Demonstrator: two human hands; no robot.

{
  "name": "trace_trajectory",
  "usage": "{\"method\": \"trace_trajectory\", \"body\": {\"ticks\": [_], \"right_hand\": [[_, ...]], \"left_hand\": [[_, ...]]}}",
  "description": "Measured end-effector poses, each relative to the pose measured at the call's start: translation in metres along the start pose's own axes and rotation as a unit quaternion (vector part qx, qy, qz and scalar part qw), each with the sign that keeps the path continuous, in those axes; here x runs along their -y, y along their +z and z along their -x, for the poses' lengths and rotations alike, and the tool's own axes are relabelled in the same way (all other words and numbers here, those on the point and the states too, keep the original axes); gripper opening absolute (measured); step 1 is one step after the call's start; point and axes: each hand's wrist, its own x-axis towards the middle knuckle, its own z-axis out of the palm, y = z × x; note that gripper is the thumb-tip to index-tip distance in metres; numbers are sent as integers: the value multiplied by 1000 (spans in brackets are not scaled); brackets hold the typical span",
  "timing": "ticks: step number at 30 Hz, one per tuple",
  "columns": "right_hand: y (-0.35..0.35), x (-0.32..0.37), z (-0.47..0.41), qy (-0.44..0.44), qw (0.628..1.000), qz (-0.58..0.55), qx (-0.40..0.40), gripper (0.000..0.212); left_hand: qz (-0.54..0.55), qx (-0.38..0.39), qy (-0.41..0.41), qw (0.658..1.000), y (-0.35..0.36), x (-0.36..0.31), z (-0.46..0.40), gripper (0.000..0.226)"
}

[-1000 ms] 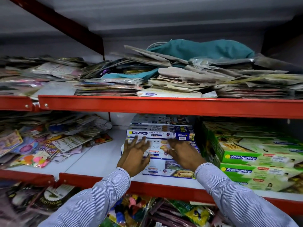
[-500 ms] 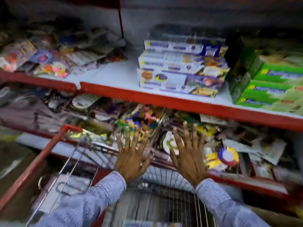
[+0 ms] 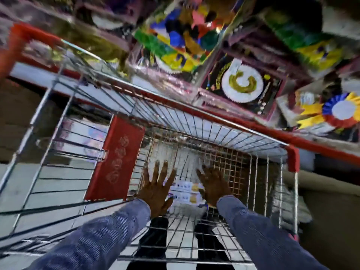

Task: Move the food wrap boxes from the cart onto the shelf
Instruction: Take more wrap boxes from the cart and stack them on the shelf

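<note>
I look down into a wire shopping cart (image 3: 224, 131) with red trim. At its bottom lie white food wrap boxes (image 3: 185, 191) with blue and yellow print, partly hidden between my hands. My left hand (image 3: 155, 188) hangs inside the basket with fingers spread, left of the boxes and holding nothing. My right hand (image 3: 213, 184) is also spread and empty, over the boxes' right end. The frame is blurred, so whether the fingers touch the boxes is unclear. The shelf with the stacked boxes is out of view.
A red child-seat flap (image 3: 116, 158) stands at the basket's left. Beyond the cart's far rim, a lower red-edged shelf (image 3: 321, 141) holds party decorations in clear packets, among them a white rosette (image 3: 242, 82) and a blue-yellow rosette (image 3: 342, 112). Tiled floor shows through the wires.
Both hands left the stacked boxes on the shelf, dropped past the lower shelf and are now inside the cart basket. My view swung down from the shelf to the cart.
</note>
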Motion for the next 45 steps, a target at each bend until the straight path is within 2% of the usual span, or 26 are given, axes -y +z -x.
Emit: {"method": "trace_trajectory", "body": {"ticks": [3,8,11,13,16,18,20,23,26,29,31,36,42,45], "right_hand": [[24,-6,-26,-2,997,-2,80,82],[39,-23,-51,-19,992,-3,124,78],[36,-31,-56,-21,992,-27,121,66],[32,-33,-57,-47,993,-7,112,67],[25,-31,-54,-69,996,20,49,61],[19,-26,-53,-79,996,31,14,57],[14,-22,-54,-76,997,32,-10,54],[7,-20,-56,-50,998,27,-34,55],[-8,-23,-48,-43,997,27,-52,48],[-35,-28,-28,-38,995,-12,-88,42],[-64,-29,-8,-41,990,-26,-131,47],[-179,-23,59,-66,965,-51,-248,51],[-350,-12,160,-110,921,-8,-373,50],[-420,-7,205,-99,902,19,-420,57]], "left_hand": [[-7,14,14,1000,22,2,-6,96],[-35,27,60,997,31,4,-21,87],[-42,46,93,994,38,-1,-26,76],[-58,67,128,988,43,-7,-29,72],[-78,61,203,974,55,-20,-33,70],[-77,62,220,971,65,-27,-38,67],[-83,100,194,972,69,-36,-47,67],[-49,136,140,980,64,-49,-58,48],[16,146,84,986,58,-54,-64,36],[64,129,54,988,40,-49,-60,40],[91,110,61,988,11,-44,-52,49],[93,44,48,993,-108,-39,-17,47],[-7,-165,54,985,-275,-40,31,53],[-2,-209,51,977,-359,-53,48,61]]}}
